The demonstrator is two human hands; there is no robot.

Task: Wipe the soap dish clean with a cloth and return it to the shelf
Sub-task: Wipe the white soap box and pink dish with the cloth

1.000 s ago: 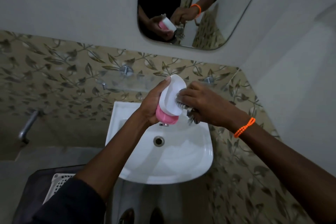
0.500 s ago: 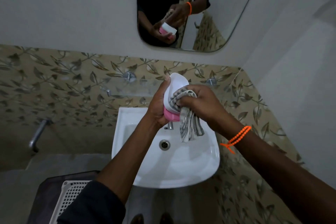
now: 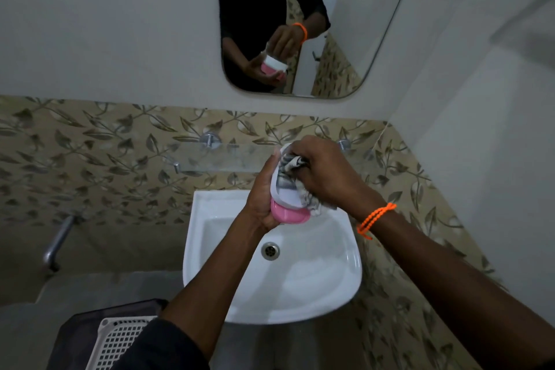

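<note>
My left hand (image 3: 262, 194) grips a soap dish (image 3: 286, 210) from behind, holding it tilted on edge above the sink; the dish has a white tray over a pink base. My right hand (image 3: 326, 173) clutches a grey striped cloth (image 3: 292, 173) and presses it into the white tray. A tail of the cloth hangs below my right palm. The glass shelf (image 3: 216, 156) runs along the tiled wall just behind both hands, on two chrome brackets.
A white sink (image 3: 300, 288) with a drain (image 3: 270, 250) sits under my hands. A mirror (image 3: 345, 39) hangs above and reflects both hands. A chrome pipe (image 3: 57, 242) juts from the left wall. A white perforated basket (image 3: 120, 339) stands at the lower left.
My right hand has pushed the cloth from the dish's edge up into the tray, bunching it so less hangs free. My left hand still holds the dish.
</note>
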